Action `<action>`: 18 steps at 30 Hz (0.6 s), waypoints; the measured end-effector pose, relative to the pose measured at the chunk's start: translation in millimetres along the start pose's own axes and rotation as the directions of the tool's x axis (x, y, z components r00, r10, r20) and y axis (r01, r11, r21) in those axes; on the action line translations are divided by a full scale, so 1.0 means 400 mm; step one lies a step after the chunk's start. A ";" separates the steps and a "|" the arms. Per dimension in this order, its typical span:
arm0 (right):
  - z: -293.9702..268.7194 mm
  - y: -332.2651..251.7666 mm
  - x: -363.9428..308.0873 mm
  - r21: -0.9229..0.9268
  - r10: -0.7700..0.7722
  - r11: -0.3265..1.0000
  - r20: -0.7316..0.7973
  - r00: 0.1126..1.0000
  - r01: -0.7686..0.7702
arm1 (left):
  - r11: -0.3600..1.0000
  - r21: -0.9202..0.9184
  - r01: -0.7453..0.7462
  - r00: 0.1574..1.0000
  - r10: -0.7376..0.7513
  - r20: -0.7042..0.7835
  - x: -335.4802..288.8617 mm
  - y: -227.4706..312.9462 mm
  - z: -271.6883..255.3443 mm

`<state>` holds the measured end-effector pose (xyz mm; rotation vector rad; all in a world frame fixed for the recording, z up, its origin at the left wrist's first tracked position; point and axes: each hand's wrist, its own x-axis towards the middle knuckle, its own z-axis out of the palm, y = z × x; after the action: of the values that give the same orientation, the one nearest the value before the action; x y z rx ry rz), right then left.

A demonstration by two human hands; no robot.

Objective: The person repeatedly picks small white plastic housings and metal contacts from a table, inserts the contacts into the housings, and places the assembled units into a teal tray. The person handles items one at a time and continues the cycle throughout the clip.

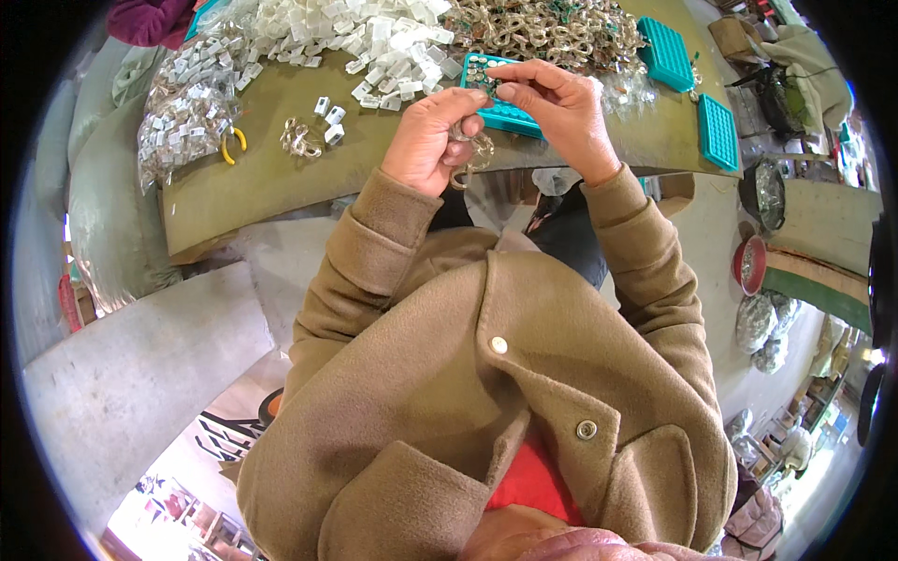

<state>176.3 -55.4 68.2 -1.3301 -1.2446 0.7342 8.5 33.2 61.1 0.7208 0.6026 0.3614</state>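
My left hand (423,140) is closed round a small coil of clear-brown wire (483,154), part of which dangles below the fingers. Thumb and forefinger of my right hand (569,110) are pinched together close to the left fingertips. Whatever sits between those fingertips is too small to make out. Both hands are over the near edge of a teal tray (516,120) with small round pieces in its cells, and they partly cover it.
A heap of white plastic housings (393,56) and a pile of coiled wires (552,37) lie at the back of the table (243,192). Yellow-handled pliers (239,140) rest beside a bag of housings (182,131). Teal trays (718,133) stand right. Another person's sleeve (145,21) shows far left.
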 end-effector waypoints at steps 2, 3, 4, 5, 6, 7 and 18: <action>0.001 0.006 -0.014 -0.111 -0.085 0.990 -0.015 0.996 0.083 | 0.998 -0.058 0.024 0.999 -0.021 0.042 -0.008 -0.007 -0.004; 0.000 0.010 -0.018 -0.147 -0.113 0.983 -0.035 0.993 0.107 | 0.995 -0.095 0.038 0.998 -0.032 0.057 -0.012 -0.011 -0.007; -0.003 0.014 -0.022 -0.188 -0.153 0.972 -0.044 0.987 0.142 | 0.994 -0.100 0.040 0.997 -0.033 0.068 -0.015 -0.016 -0.008; -0.006 0.017 -0.025 -0.233 -0.198 0.956 -0.056 0.979 0.180 | 0.993 -0.111 0.044 0.997 -0.037 0.071 -0.016 -0.021 -0.009; 0.005 0.024 -0.031 -0.192 -0.160 0.972 -0.127 0.979 0.134 | 0.990 -0.128 0.051 0.997 -0.043 0.065 -0.018 -0.028 -0.008; 0.014 0.029 -0.039 -0.148 -0.103 0.986 -0.178 0.979 0.077 | 0.992 -0.123 0.005 0.999 0.000 0.040 -0.017 -0.037 -0.005; 0.072 0.036 -0.112 0.690 0.426 0.675 -0.074 0.902 -0.262 | 0.820 0.267 -0.506 0.840 0.539 -0.064 -0.017 -0.136 0.049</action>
<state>141.8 -86.3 38.5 -0.9984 -0.4381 1.1334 21.1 -18.3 37.0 1.1070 0.5755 0.8696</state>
